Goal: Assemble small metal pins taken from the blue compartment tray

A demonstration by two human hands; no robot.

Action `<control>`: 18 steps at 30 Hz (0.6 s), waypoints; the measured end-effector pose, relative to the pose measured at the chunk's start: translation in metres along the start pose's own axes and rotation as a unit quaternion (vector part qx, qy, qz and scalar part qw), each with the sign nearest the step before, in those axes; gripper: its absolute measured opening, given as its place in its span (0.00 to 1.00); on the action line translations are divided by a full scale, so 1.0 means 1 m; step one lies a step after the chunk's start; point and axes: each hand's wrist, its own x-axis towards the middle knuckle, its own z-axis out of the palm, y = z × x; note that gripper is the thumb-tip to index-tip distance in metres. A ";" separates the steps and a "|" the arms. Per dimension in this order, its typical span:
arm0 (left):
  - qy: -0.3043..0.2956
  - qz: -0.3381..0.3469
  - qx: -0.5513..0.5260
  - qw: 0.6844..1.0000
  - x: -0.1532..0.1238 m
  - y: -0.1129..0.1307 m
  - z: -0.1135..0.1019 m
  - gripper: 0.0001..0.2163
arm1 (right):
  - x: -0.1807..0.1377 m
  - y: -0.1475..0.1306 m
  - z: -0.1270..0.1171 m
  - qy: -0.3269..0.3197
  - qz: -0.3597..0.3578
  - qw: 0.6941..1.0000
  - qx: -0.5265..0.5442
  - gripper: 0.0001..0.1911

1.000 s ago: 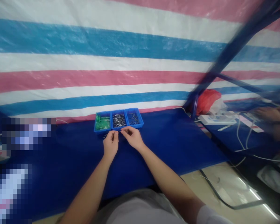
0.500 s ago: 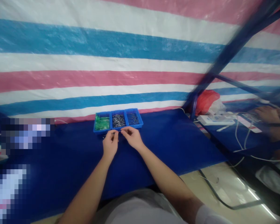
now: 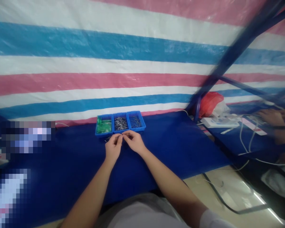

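The left hand [image 3: 112, 146] and the right hand [image 3: 134, 143] are brought together just in front of the blue bins, fingertips meeting. The fingers of both are narrowed to a pinch; a thin metal pin [image 3: 120, 135] appears to be held between them, though it is mostly covered and its exact shape cannot be told. Such a piece is probably gripped from both ends so that it can be kept steady. Beside the left hand, a few metal bits [image 3: 107, 139] are seen jutting out; whether they are held or laid down cannot be told.

Green pieces [image 3: 104, 126] are kept in the left bin [image 3: 104, 134], metal pins are heaped in the middle bin [image 3: 113, 123], and fewer are scattered in the right bin [image 3: 143, 125]. The bins are set side by side on the blue tabletop [image 3: 171, 145], presumably so that the kinds stay unmixed and within easy reach.
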 end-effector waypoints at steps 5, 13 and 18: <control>-0.004 0.031 0.004 1.000 0.000 -0.001 0.001 0.14 | -0.002 -0.005 0.001 -0.003 0.017 1.000 0.022 0.10; 0.004 0.038 0.040 0.998 0.000 0.001 0.001 0.14 | -0.003 -0.007 0.000 -0.017 0.046 0.999 -0.006 0.11; 0.002 0.042 0.053 0.998 0.000 0.003 0.000 0.15 | 0.000 -0.001 0.000 -0.010 0.041 0.999 0.023 0.12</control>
